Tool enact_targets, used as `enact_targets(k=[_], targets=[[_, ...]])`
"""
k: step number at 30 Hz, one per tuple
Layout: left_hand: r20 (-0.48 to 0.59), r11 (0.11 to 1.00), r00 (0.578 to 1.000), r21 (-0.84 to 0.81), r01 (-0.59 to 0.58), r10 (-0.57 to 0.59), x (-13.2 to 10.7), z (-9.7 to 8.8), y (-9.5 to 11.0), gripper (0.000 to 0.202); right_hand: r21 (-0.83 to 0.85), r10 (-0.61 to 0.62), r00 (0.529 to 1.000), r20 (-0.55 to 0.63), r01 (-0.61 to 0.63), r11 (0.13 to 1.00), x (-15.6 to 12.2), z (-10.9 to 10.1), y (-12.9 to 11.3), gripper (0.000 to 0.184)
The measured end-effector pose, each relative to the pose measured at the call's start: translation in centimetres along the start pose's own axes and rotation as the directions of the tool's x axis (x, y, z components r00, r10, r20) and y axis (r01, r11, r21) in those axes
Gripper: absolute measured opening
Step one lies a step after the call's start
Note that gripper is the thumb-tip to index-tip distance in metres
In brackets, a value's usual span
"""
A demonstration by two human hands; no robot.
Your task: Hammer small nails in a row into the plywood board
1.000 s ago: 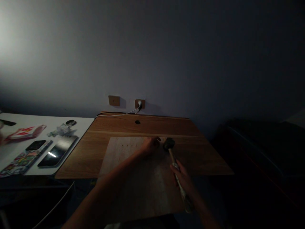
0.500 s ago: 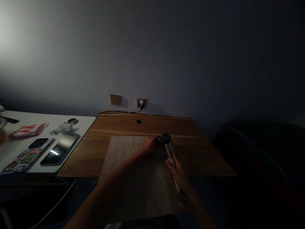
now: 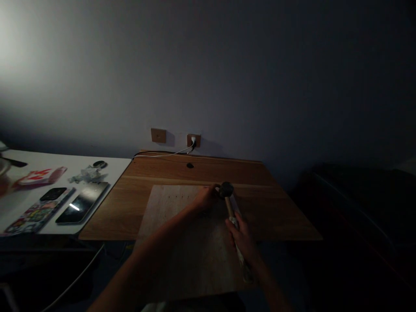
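A pale wooden board point(image 3: 182, 242) lies on a brown wooden table point(image 3: 130, 203) and overhangs its near edge. A row of small dark marks runs along the board's far side. My left hand point(image 3: 205, 198) rests on the board near its far edge, fingers pinched on something too small to make out. My right hand point(image 3: 242, 240) grips the handle of a hammer point(image 3: 226, 190). The hammer's dark head sits right beside my left fingertips.
A white table point(image 3: 19, 208) at the left carries a dark phone point(image 3: 82, 203), a patterned phone case point(image 3: 35, 213), a red-and-white packet point(image 3: 37, 177) and small bits. Wall sockets point(image 3: 193, 140) with a white cable sit behind the table. Dark furniture stands at the right.
The hammer head has moved left, from a little right of my left hand to right beside its fingertips. My right hand shifted slightly left with it. My left hand stays in place.
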State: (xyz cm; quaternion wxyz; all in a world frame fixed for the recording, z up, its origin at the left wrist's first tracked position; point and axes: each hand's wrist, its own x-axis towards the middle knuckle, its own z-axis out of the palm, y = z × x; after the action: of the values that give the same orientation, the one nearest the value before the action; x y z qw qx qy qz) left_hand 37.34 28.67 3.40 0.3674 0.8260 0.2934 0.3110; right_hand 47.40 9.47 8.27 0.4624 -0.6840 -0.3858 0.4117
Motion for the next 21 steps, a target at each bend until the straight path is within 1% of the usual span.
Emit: enact_targets(k=[3,8,11,13,14,16,18,19,21], targets=[[-0.005,1.0,1.0,-0.002,0.002,-0.002,0.0,-0.1,0.1,0.05,-0.008,-0.032,0.999,0.001,0.032,0.999,0.0,0.1,0.3,0.062],[0.016,0.999,1.0,-0.052,-0.006,0.007,0.0,0.1,0.2,0.05,0.025,-0.014,1.0,0.018,0.014,1.0,-0.1,0.0,0.2,0.052],[0.029,0.998,1.0,-0.057,0.011,-0.01,0.1,-0.5,0.0,0.052,0.039,-0.016,1.0,-0.02,0.017,0.999,-0.1,-0.1,0.5,0.055],[0.037,0.999,0.999,-0.041,0.019,-0.018,0.0,-1.7,0.0,0.048,0.04,-0.009,0.999,-0.039,0.011,0.999,0.0,-0.3,1.2,0.059],[0.048,1.0,0.999,-0.024,0.004,-0.003,-0.2,-2.6,0.1,0.047,0.042,-0.003,0.999,-0.042,0.005,0.999,0.1,-0.3,1.5,0.059],[0.087,0.996,0.994,0.043,-0.072,0.068,-1.0,-4.7,0.5,0.045,0.045,0.019,0.999,-0.033,-0.018,0.999,0.3,-0.4,2.1,0.056],[0.202,0.979,0.97,0.124,-0.162,0.135,-2.2,-6.7,1.2,0.044,0.043,0.043,0.999,-0.032,-0.042,0.998,0.5,-0.4,2.4,0.052],[0.281,0.966,0.948,0.161,-0.201,0.15,-2.7,-7.4,1.5,0.044,0.041,0.049,0.998,-0.034,-0.048,0.998,0.5,-0.4,2.4,0.052],[0.389,0.94,0.909,0.229,-0.252,0.149,-3.8,-8.2,2.3,0.042,0.043,0.053,0.998,-0.042,-0.051,0.998,0.5,-0.3,2.3,0.053]])
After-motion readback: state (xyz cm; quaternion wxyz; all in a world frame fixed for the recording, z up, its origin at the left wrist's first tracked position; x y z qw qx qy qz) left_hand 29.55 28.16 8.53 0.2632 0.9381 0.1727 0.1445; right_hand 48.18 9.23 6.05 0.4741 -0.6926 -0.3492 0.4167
